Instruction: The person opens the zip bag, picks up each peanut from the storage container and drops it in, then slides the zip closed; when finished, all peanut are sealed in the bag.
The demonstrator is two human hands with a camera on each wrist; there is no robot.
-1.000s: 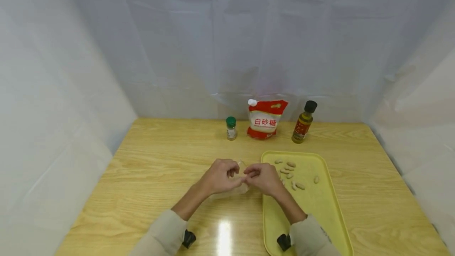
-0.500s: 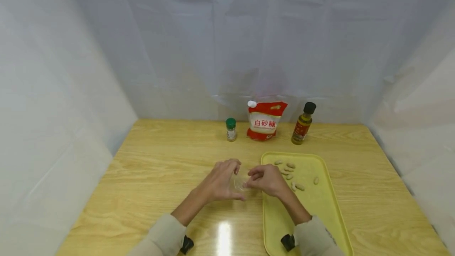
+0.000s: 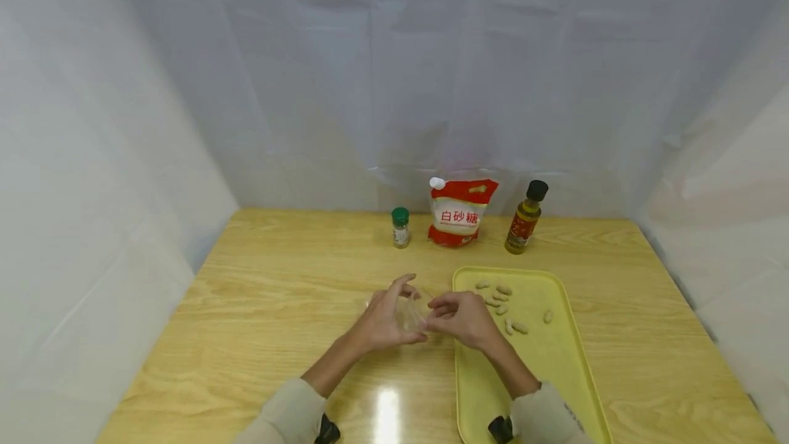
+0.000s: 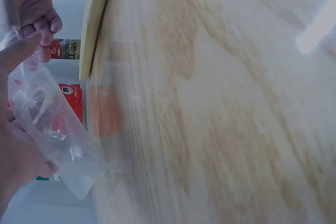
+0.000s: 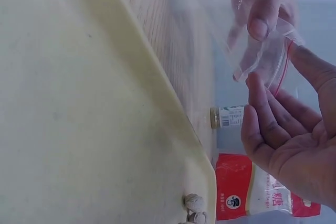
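One transparent bag (image 4: 68, 148) sits over the tabletop (image 3: 277, 279), right fingers (image 5: 258, 95) pinching its red-lined edge, left fingers (image 3: 399, 285) parted around it, hold undetermined; handling apparently unfinished, peanuts (image 3: 520, 327) outside, on yellow tray (image 3: 545, 365).

A tray (image 3: 530, 375) lies on the table's (image 3: 246, 293) right half, peanuts (image 3: 520, 327) toward its far end. Left of it, a plastic bag (image 4: 58, 124) is between left hand (image 3: 382, 321) and right hand (image 3: 465, 321). Behind, left to right, stand a jar (image 3: 401, 228), a sugar pouch (image 3: 457, 216) and a bottle (image 3: 522, 225).
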